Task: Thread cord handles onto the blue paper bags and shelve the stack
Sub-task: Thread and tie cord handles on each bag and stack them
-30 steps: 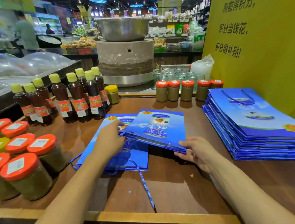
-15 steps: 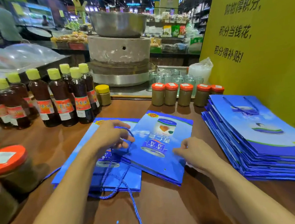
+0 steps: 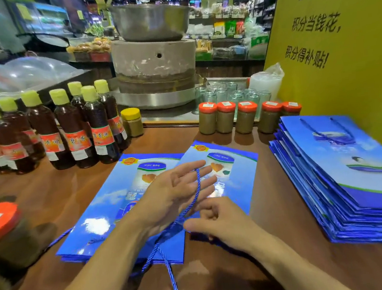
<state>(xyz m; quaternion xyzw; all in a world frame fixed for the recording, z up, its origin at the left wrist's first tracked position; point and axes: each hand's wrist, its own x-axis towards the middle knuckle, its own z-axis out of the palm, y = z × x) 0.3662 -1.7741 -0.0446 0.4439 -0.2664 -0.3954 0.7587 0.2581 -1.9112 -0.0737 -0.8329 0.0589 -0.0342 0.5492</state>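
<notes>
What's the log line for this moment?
left hand: fingers extended, blue cord draped across | right hand: at cord, grip unclear | blue bags: flat on counter

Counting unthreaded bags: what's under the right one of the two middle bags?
That bag overlaps another blue bag lying on the table. The left hand, right hand and cord hide its near edge, so anything deeper is unseen.

Person, head-camera view, arms only.
- Left hand: bare; lit on the fingers.
- Right hand: bare; nails trimmed short.
- Left forearm: bare up to the picture's lower edge.
- Right forearm: bare likewise, slim, faint tendon lines at the wrist.
</notes>
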